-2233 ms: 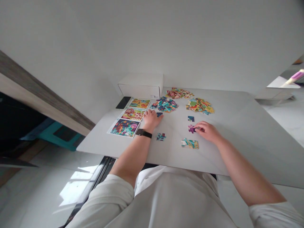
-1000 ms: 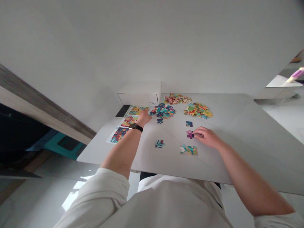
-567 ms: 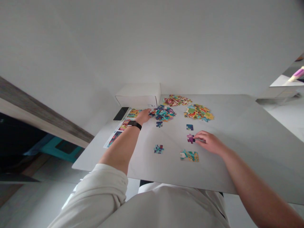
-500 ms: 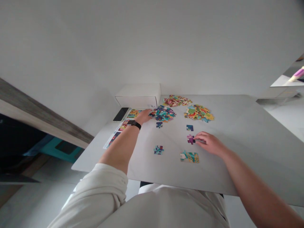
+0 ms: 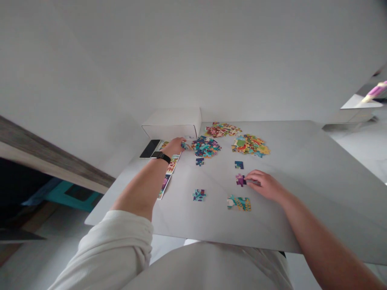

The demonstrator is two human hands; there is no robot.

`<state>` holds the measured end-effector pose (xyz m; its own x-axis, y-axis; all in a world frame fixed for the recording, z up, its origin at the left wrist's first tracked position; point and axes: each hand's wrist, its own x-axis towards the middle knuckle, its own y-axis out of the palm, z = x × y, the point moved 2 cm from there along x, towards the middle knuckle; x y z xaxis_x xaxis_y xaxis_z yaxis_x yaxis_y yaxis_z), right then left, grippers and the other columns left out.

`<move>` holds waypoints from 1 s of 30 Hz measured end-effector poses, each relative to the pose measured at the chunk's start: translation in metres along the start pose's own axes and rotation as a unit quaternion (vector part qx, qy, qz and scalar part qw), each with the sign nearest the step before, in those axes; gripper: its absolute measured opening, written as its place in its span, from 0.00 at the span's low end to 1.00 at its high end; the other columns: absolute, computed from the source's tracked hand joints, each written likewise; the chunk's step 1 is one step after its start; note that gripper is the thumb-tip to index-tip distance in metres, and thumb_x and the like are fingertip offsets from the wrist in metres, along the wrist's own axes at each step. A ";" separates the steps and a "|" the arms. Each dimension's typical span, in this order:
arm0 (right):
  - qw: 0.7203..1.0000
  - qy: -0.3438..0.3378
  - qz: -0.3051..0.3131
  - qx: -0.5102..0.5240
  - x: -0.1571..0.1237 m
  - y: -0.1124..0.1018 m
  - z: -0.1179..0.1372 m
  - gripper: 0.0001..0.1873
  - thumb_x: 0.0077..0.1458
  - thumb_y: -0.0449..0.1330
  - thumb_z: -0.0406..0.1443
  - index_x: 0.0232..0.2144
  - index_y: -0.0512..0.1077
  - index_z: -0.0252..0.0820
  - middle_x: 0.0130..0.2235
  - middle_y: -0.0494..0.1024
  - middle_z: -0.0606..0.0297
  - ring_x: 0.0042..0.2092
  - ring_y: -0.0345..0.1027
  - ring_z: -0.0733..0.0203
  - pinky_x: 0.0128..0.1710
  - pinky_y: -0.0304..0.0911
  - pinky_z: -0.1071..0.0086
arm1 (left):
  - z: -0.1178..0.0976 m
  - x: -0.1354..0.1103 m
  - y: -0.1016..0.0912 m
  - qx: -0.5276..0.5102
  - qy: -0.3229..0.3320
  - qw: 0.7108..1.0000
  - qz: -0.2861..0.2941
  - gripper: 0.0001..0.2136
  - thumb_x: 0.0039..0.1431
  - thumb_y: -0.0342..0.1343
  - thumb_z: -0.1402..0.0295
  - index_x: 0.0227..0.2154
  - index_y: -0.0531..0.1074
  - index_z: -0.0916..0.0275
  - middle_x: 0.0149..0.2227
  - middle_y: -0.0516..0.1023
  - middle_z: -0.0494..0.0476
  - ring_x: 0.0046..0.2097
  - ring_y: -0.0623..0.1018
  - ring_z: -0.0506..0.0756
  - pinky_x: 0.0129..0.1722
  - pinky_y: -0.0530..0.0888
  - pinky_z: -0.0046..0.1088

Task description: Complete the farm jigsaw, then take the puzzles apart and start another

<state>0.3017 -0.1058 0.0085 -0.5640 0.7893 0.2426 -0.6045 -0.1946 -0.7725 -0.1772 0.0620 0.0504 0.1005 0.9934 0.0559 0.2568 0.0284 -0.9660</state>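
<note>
My left hand (image 5: 175, 146), with a dark watch on the wrist, is closed on a small blue-teal puzzle piece (image 5: 184, 145) left of the blue puzzle pile (image 5: 207, 147). Beneath that arm lies a picture strip (image 5: 165, 186). My right hand (image 5: 263, 183) has its fingers pinched on a greyish flat piece (image 5: 254, 182), probably a puzzle piece seen from its edge or back. Its fingertips meet the edge of a purple puzzle piece (image 5: 240, 180) on the table. A dark blue piece (image 5: 239, 165) lies above it, and a joined teal-yellow section (image 5: 239, 203) below.
A white box (image 5: 171, 131) stands at the back left, with a dark phone (image 5: 150, 148) before it. A red-and-cream pile (image 5: 223, 129) and a yellow-green pile (image 5: 250, 145) lie toward the wall. Loose blue (image 5: 200, 162) and teal (image 5: 199, 195) pieces lie mid-table.
My left hand has drawn back left from the blue pile with a piece in its fingers. The picture strip has shifted right and turned. My right hand stays by the purple piece.
</note>
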 end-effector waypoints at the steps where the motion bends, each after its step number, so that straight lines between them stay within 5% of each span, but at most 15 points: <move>1: 1.000 0.001 -0.001 0.002 0.000 0.000 0.000 0.11 0.66 0.61 0.38 0.47 0.82 0.49 0.47 0.83 0.56 0.45 0.80 0.53 0.47 0.77 0.58 | 0.003 -0.003 -0.003 -0.005 -0.015 1.000 -0.011 0.22 0.47 0.71 0.71 0.48 0.81 0.62 0.46 0.86 0.64 0.52 0.83 0.65 0.54 0.77 0.35; 7: 1.000 0.009 0.000 -0.003 0.000 0.001 -0.002 0.11 0.66 0.60 0.39 0.46 0.82 0.49 0.47 0.83 0.57 0.46 0.80 0.52 0.47 0.76 0.59 | 0.010 -0.035 -0.015 -0.190 -0.141 0.963 -0.125 0.12 0.54 0.66 0.72 0.42 0.80 0.62 0.35 0.84 0.56 0.38 0.82 0.57 0.42 0.77 0.31; 11: 1.000 0.016 0.006 0.000 0.001 0.000 -0.001 0.11 0.66 0.60 0.40 0.46 0.82 0.50 0.47 0.83 0.57 0.46 0.80 0.52 0.46 0.77 0.60 | -0.007 -0.063 -0.006 -0.445 -0.171 0.868 -0.137 0.09 0.56 0.69 0.66 0.35 0.77 0.63 0.30 0.80 0.52 0.31 0.80 0.52 0.36 0.79 0.29; 16: 1.000 0.016 0.002 -0.008 0.001 -0.001 -0.002 0.12 0.66 0.61 0.41 0.45 0.83 0.49 0.47 0.83 0.57 0.45 0.79 0.51 0.47 0.76 0.58 | -0.049 -0.100 0.008 -0.632 -0.152 0.752 -0.110 0.11 0.58 0.70 0.64 0.35 0.74 0.62 0.29 0.77 0.49 0.31 0.81 0.50 0.31 0.78 0.23; 20: 1.000 0.027 -0.003 0.000 0.001 -0.001 -0.006 0.12 0.66 0.61 0.42 0.45 0.83 0.49 0.46 0.83 0.57 0.41 0.79 0.54 0.44 0.76 0.60 | -0.090 -0.117 0.017 -0.726 -0.097 0.678 -0.060 0.12 0.60 0.70 0.65 0.39 0.74 0.62 0.33 0.80 0.51 0.35 0.83 0.50 0.40 0.82 0.27; 24: 0.999 0.043 -0.012 0.006 0.002 -0.001 -0.008 0.11 0.66 0.62 0.43 0.44 0.83 0.49 0.45 0.83 0.59 0.40 0.78 0.55 0.43 0.75 0.61 | -0.115 -0.122 0.028 -0.744 -0.065 0.664 -0.045 0.11 0.60 0.70 0.66 0.38 0.73 0.63 0.34 0.81 0.52 0.35 0.84 0.50 0.45 0.83 0.31; 30: 0.999 0.044 -0.012 0.001 0.002 -0.002 -0.009 0.12 0.65 0.62 0.44 0.44 0.83 0.48 0.45 0.83 0.58 0.39 0.78 0.55 0.43 0.75 0.60 | -0.114 -0.130 0.037 -0.738 -0.077 0.670 -0.018 0.14 0.56 0.71 0.68 0.35 0.70 0.62 0.33 0.81 0.50 0.35 0.85 0.52 0.46 0.83 0.35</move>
<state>0.3070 -0.0988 0.0054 -0.4974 0.8419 0.2092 -0.6188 -0.1752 -0.7658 -0.0714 -0.0784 0.0363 -0.0028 0.9979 -0.0647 0.9385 0.0250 0.3444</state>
